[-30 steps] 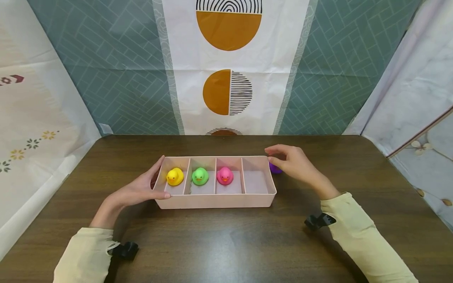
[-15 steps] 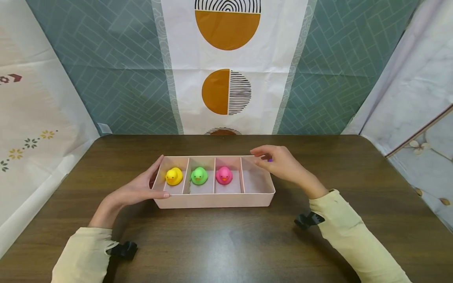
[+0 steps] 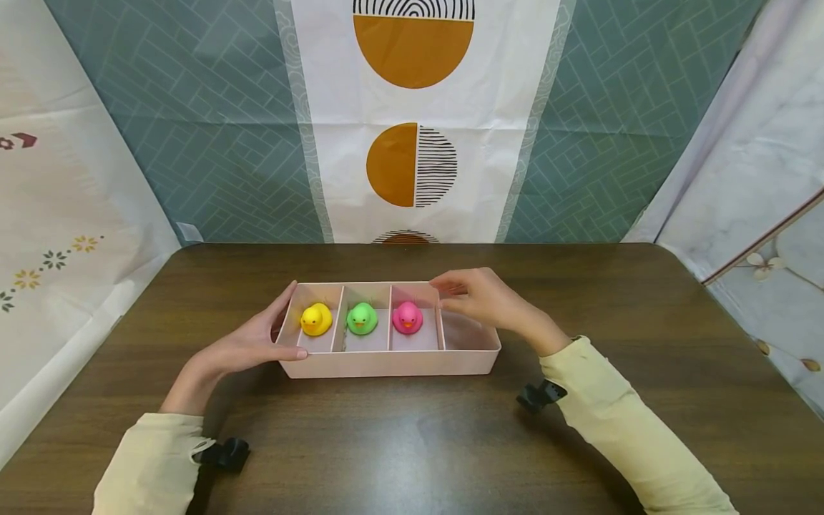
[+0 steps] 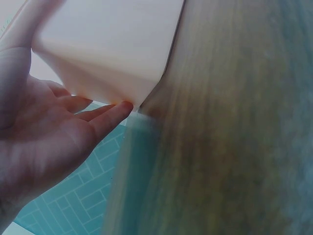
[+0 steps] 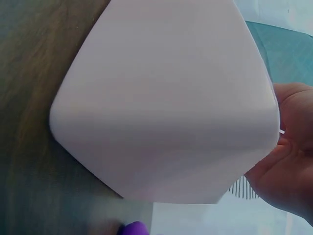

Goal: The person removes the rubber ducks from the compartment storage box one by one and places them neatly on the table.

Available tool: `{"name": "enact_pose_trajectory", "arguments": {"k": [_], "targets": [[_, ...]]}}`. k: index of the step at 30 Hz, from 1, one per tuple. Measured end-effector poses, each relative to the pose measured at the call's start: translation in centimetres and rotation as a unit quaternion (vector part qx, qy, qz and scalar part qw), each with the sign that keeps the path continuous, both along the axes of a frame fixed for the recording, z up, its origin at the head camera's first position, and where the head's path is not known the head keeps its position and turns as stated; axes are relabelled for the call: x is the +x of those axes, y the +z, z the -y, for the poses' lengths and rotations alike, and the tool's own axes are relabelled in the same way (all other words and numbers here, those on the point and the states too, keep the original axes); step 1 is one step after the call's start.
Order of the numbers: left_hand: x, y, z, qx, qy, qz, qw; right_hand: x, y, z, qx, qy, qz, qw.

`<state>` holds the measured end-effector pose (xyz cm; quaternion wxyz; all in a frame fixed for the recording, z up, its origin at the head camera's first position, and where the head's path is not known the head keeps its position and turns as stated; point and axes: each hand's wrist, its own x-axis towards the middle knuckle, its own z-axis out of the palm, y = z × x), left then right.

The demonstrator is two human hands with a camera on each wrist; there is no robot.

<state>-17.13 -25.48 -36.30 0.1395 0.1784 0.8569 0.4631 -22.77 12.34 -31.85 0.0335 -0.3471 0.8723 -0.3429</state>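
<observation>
A pale pink divided box (image 3: 393, 363) lies lengthwise on the table. From left to right, its compartments hold a yellow rubber duck (image 3: 316, 320), a green duck (image 3: 362, 319) and a pink duck (image 3: 408, 318). My left hand (image 3: 247, 345) grips the box's left end, thumb on the front wall and fingers at the back. Over the rightmost compartment is my right hand (image 3: 486, 299), its fingers loosely bent and its fingertips beside the pink duck's compartment; I see nothing in it. A purple thing (image 5: 135, 228) shows at the right wrist view's bottom edge, hidden in the head view.
The brown wooden table (image 3: 399, 443) extends around the box. A patterned cloth (image 3: 412, 179) hangs behind its far edge, and light cloths hang at the left and right. Each wrist wears a black camera, such as the left one (image 3: 225, 454).
My right hand has moved left from the box's right end to the divider next to the pink duck. The purple thing went out of sight behind it. My left hand stays on the box.
</observation>
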Motion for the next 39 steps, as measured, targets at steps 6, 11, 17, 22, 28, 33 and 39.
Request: {"name": "enact_pose_trajectory", "arguments": {"k": [6,11,17,22,28,33,39], "targets": [[0.0,0.1,0.1,-0.002,0.002,0.001,1.0000,-0.3,0.4,0.6,0.008,0.001,0.004,1.000],[0.0,0.2,0.1,0.000,0.001,0.001,1.0000,-0.6,0.5,1.4,0.018,0.022,0.009,1.000],[-0.1,0.0,0.1,0.003,-0.001,-0.002,1.0000,-1.1,0.5,2.5,0.048,0.043,0.005,0.998],[-0.1,-0.1,0.1,0.008,-0.004,0.000,1.0000,-1.3,0.4,3.4,0.061,0.056,0.036,0.996],[-0.2,-0.1,0.1,0.008,-0.003,-0.001,1.0000,-1.4,0.2,4.5,0.092,0.057,0.049,0.993],[-0.2,-0.2,0.1,0.009,-0.004,-0.002,1.0000,-1.2,0.0,5.4,0.145,0.059,0.024,0.987],[-0.1,-0.1,0.1,0.006,-0.002,0.001,1.0000,-1.0,-0.6,5.9,0.153,0.072,-0.009,0.985]]}}
